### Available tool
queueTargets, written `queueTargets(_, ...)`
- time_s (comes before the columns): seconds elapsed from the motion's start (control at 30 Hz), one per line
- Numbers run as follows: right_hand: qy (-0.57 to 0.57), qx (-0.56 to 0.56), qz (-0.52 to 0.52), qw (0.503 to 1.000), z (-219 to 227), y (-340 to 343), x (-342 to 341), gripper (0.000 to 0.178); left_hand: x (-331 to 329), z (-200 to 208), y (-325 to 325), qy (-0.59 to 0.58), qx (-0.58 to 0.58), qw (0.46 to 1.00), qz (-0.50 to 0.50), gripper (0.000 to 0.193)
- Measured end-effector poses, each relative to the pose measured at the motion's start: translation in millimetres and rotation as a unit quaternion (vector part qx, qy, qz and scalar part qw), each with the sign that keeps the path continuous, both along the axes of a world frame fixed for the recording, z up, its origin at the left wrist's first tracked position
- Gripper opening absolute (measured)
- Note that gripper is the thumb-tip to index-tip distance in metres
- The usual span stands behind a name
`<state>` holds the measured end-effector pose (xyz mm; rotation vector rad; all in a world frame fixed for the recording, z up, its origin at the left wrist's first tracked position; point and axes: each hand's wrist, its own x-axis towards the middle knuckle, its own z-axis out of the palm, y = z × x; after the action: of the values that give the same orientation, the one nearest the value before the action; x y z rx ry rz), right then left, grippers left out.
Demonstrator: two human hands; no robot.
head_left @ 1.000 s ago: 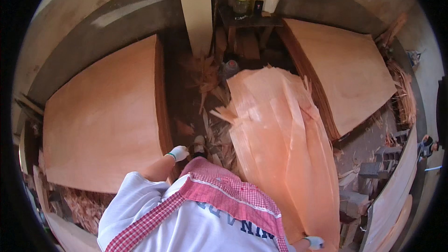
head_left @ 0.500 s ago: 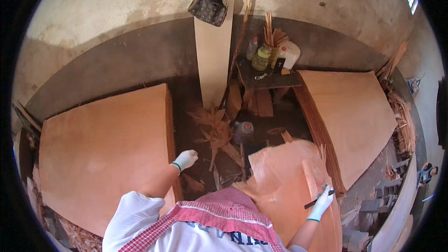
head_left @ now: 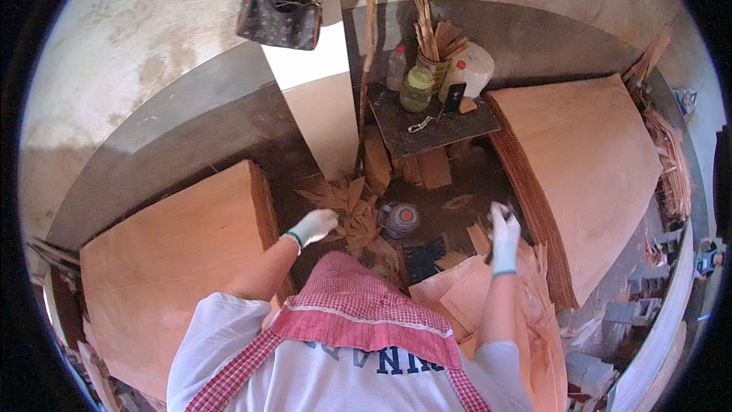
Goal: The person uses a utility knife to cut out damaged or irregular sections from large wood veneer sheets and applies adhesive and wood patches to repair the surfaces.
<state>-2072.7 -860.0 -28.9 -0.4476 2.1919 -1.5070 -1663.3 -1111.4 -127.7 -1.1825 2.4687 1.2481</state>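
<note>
Both of my hands wear white gloves with green cuffs. My left hand (head_left: 314, 226) hovers near the inner edge of the left stack of thin wood sheets (head_left: 179, 240), its fingers curled together; whatever may be in them is hidden. Ahead on the right, my right hand (head_left: 503, 240) is closed round a dark, narrow tool (head_left: 508, 214), mostly covered by the fingers. Under my right forearm lies a pile of loose, torn veneer sheets (head_left: 450, 290). The right stack of wood sheets (head_left: 587, 160) stands just beyond that hand.
A small dark table (head_left: 435, 131) against the wall bears jars, bottles, a white jug and a phone. On the floor sit a bottle with a red centre (head_left: 405, 218) and veneer scraps (head_left: 358, 221). A handbag (head_left: 280, 15) hangs above a pale board (head_left: 316, 107). Grey blocks (head_left: 591, 374) lie right.
My view has turned and shifted. My right hand has moved forward, away from the loose sheets, with the dark tool still in it. My left hand has also moved forward a little.
</note>
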Motion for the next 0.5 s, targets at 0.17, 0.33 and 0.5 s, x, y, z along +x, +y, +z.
queueTargets(0.17,-0.013,-0.004,0.087,0.996,11.0,-137.6,1.6,0.039,-114.1,34.6,-97.4,0.153,0.02,0.987,0.034,0.039)
queueTargets(0.33,0.013,0.055,0.078,0.995,-22.2,-255.0,-27.0,0.047,-238.5,22.0,-203.3,0.212,0.131,0.965,0.086,0.044)
queueTargets(0.5,0.03,0.105,0.053,0.993,-41.4,-374.7,-83.3,0.057,-347.2,12.4,-298.7,0.229,0.186,0.949,0.113,0.052)
